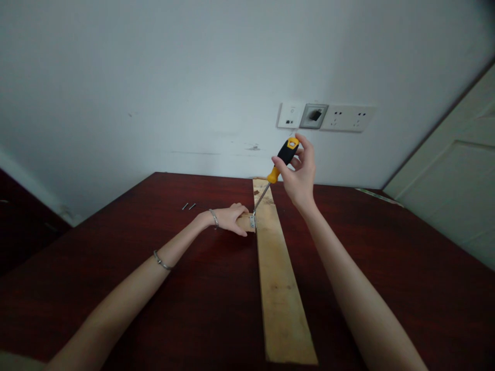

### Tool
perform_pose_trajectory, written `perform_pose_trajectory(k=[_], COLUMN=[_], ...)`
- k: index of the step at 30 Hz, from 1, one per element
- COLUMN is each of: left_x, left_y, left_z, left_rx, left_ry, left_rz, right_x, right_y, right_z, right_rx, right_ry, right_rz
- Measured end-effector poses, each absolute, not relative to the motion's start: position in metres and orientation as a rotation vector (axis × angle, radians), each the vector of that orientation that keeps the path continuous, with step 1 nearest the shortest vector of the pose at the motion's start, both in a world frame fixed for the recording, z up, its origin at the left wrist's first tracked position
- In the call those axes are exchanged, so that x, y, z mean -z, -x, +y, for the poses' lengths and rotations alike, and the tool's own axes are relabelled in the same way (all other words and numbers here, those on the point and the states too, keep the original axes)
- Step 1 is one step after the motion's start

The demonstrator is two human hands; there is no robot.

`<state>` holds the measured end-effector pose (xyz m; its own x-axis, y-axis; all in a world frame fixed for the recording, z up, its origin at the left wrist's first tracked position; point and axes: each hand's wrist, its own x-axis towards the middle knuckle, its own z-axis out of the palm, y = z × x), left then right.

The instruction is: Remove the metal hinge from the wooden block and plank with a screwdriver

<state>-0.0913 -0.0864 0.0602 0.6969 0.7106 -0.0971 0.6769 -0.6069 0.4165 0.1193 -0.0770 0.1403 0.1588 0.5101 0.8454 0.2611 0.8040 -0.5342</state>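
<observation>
Screwdriver [287, 153], yellow and black, is over the desk [216, 309], handle up, shaft slanting down leftward to the metal bracket [252, 222]; tip at the bracket's far end, too small for me to see whether it sits in a screw. Bracket is at the right end of a short wood block [243, 223], where that meets the left edge of the long board [280, 283]. Board lies flat, running from the wall side toward the person; block is about square to it. Right grip [302, 178] has hold of the screwdriver handle, thumb on the near side, fingers up around the butt end. Left grip [231, 216] is closed about the block, fingers on the far side, thumb on the near one. Wrist chain [214, 218] and a bangle [161, 260] on the left arm. Two screws [192, 206] lie loose on the desk, side by side, left of the left grip and a bit farther back. Desk is dark red, far edge at the pale wall [174, 87]. On the wall, a row of outlet plates [346, 119], black plug [315, 115] in the grey one. Panelled white door [464, 159] at right.
</observation>
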Motion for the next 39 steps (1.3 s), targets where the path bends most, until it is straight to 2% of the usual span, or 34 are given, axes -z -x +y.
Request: perform_pose_trajectory(k=[6,16,34,39], left_x=[-0.062,-0.039,-0.034,-0.053], left_y=[0.100,0.074,0.070,0.085], left_z=[-0.084,-0.091,-0.093,-0.086], left_rx=[-0.107,-0.363,-0.230,-0.536], left_ry=[-2.440,-2.434,-2.502,-2.397], left_rz=[1.110,1.040,1.105,1.054], right_x=[-0.142,-0.153,-0.155,-0.155], right_y=[-0.128,-0.155,-0.149,-0.148], right_z=[-0.072,-0.064,-0.067,-0.068], right_rx=[-0.174,-0.118,-0.165,-0.176], right_ry=[0.662,0.620,0.606,0.599], right_rz=[-1.380,-1.267,-1.275,-1.283])
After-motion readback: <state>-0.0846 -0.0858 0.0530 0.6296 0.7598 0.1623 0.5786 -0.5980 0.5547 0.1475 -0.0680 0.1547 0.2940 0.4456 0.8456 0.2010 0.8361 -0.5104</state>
